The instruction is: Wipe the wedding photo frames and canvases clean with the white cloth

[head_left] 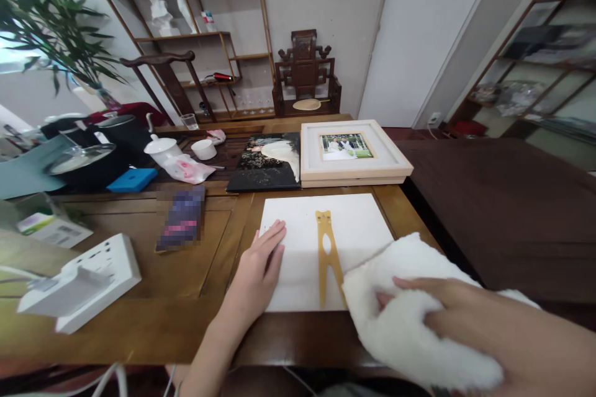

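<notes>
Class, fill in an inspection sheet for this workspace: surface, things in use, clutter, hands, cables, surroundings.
Surface: wooden table, brown and panelled.
Things in use: white board lying flat; gold strut lying on it; fluffy white cloth over its near right corner.
Clutter: white power strip at left; framed photo and dark print behind the board; white cups; blue box.
Hands: left hand flat on the board's left edge, fingers straight; right hand pressed on the cloth, grip unclear.
Cables: white cables below the table's near edge.
Surroundings: open shelf, carved chair, potted plant.
</notes>
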The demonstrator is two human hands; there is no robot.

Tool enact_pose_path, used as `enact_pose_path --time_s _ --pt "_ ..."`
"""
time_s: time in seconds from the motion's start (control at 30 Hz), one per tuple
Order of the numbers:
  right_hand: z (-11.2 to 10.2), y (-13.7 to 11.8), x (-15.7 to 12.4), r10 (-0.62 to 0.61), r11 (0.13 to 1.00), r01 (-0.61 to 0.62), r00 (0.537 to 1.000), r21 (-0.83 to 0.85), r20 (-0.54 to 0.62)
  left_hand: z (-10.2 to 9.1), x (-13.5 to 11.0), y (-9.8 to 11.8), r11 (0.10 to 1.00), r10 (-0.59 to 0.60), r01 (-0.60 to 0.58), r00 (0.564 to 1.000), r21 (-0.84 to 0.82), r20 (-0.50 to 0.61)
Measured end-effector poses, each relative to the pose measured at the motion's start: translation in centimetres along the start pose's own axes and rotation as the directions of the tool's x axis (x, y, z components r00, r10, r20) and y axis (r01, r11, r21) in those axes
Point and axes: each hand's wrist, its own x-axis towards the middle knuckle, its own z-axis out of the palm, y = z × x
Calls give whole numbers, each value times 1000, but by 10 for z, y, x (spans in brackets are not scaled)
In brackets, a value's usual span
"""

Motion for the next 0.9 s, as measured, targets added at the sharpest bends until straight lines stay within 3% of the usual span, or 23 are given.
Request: enact_pose_path --time_s 0.1,0.27,0.43,0.57,0.7,0.8,0.9 --pt "-10 16 30 51 999 -51 998 4 44 0 0 0 1000 -2 2 1000 1 0" --pt "-21 45 92 119 992 -109 979 66 -166 0 0 0 1000 1 -1 1000 -2 -2" --pt "-15 54 128 139 990 -127 961 64 -241 -1 0 0 1000 3 -3 1000 -9 -2" --pt "-5 33 116 79 997 -79 976 12 -201 -2 0 0 1000 3 -3 1000 -14 -5" --pt "3 -4 79 -77 996 75 997 -44 -26 -1 0 1 1000 1 -1 1000 -12 -13" --pt "2 -24 53 -206 978 209 975 -29 85 -1 0 1 1000 -1 1 1000 -15 -11" --pt "1 -28 39 -249 968 248 961 24 120 0 0 1 1000 -5 5 1000 -17 -4"
